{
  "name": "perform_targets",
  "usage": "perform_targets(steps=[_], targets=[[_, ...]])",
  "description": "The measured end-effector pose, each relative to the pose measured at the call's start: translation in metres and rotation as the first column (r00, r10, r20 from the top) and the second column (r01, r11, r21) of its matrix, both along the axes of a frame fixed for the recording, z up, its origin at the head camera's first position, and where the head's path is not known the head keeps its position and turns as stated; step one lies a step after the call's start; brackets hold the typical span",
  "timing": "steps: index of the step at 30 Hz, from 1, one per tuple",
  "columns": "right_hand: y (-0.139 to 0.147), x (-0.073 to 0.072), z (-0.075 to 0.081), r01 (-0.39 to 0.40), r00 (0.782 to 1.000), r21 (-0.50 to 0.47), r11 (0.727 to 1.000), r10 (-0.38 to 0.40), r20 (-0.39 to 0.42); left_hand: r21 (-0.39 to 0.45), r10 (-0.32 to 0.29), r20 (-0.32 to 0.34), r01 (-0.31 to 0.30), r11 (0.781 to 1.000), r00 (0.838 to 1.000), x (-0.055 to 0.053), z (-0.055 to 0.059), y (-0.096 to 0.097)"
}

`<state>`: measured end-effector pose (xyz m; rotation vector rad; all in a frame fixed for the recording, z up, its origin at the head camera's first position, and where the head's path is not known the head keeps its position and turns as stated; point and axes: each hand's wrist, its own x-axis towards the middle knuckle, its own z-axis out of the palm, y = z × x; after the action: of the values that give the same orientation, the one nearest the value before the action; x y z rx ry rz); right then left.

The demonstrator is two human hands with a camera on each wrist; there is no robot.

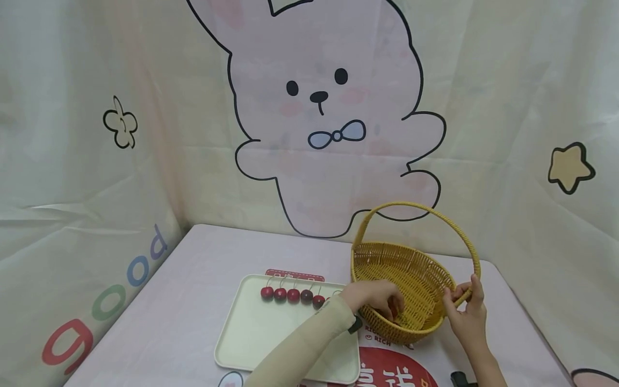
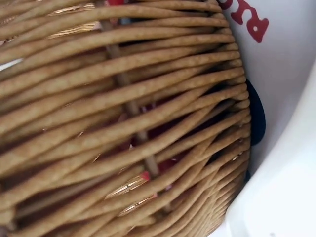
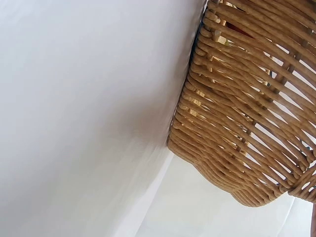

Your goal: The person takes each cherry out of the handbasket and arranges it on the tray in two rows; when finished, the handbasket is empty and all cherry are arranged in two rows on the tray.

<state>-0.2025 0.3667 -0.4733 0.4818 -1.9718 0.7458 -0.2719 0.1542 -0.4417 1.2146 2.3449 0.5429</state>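
A yellow-brown woven basket (image 1: 411, 279) with a tall arched handle stands at the right of the table. My left hand (image 1: 377, 298) reaches over its near left rim, fingers curled down inside, with a bit of red cherry (image 1: 395, 310) showing at the fingertips; the rest is hidden. At the basket's right side, my right hand (image 1: 468, 317) pinches the handle's lower end by the rim. A cream tray (image 1: 261, 338) lies to the left, bearing a row of dark red cherries (image 1: 293, 295) with stems along its far side. Both wrist views show mostly basket weave (image 2: 98, 98).
My left sleeve (image 1: 304, 344) crosses over the tray. A pale cloth with red prints (image 1: 391, 368) covers the table. Behind it hangs a curtain (image 1: 488, 134) with cartoon drawings. One tray edge lies close to the basket.
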Motion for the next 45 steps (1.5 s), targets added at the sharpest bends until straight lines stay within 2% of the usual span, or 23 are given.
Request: perform_targets(steps=[9,17,27,31,40,45], targets=[[0.001,-0.001,-0.001,0.001,1.000,0.001,1.000,-0.001,-0.005,-0.027,0.032,-0.013,-0.032,0.999,0.999,0.000,0.000,0.001],[0.000,0.000,-0.001,0.008,1.000,-0.001,1.000,-0.008,0.001,-0.014,0.008,-0.029,-0.009,1.000,1.000,-0.002,-0.002,0.000],[-0.002,0.002,0.002,0.010,1.000,0.001,1.000,-0.010,0.010,0.082,-0.012,-0.088,0.019,0.996,0.996,-0.005,-0.005,-0.007],[-0.003,0.002,0.003,0.005,1.000,-0.001,1.000,-0.005,0.004,0.127,-0.036,-0.108,0.049,0.991,0.993,-0.006,-0.006,-0.013],[-0.003,0.002,0.003,0.009,1.000,0.001,1.000,-0.009,-0.003,0.200,-0.043,-0.228,0.090,0.976,0.973,-0.005,-0.006,-0.027],[-0.002,0.002,0.002,0.007,1.000,-0.004,1.000,-0.007,0.002,0.248,-0.022,-0.267,0.090,0.965,0.963,-0.003,-0.007,-0.036]])
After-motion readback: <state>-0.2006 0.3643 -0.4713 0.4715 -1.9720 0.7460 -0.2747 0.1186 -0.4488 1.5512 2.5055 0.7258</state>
